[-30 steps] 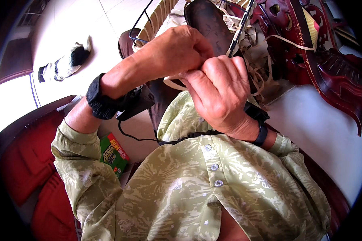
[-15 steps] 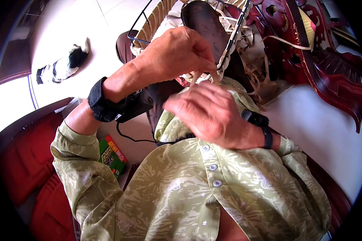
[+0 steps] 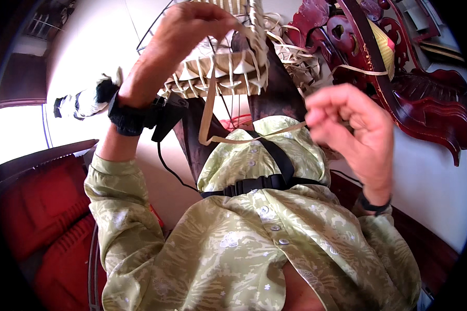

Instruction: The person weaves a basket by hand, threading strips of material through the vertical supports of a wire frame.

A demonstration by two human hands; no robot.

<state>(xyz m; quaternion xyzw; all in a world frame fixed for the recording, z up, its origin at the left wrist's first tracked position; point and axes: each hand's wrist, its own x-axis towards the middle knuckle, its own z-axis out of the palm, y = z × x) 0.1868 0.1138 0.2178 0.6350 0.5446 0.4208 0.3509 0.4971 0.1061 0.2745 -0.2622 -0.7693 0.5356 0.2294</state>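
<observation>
Above the pale-green patterned shirt [image 3: 228, 223], the hands are apart: the right hand [image 3: 355, 132], blurred, pinches a flat beige strip [image 3: 206, 119] sagging below the beige woven, black-wire-framed basket [image 3: 241, 65], where the left hand's [image 3: 197, 23] grip is unclear

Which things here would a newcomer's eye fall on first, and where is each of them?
Probably first the pale strip in the middle, hanging in a bend below the left hand and running across to the right hand. Just beyond it, at the top centre, is the woven frame. Next, perhaps, come the carved red furniture at the upper right and the black-and-white animal at the upper left.
</observation>
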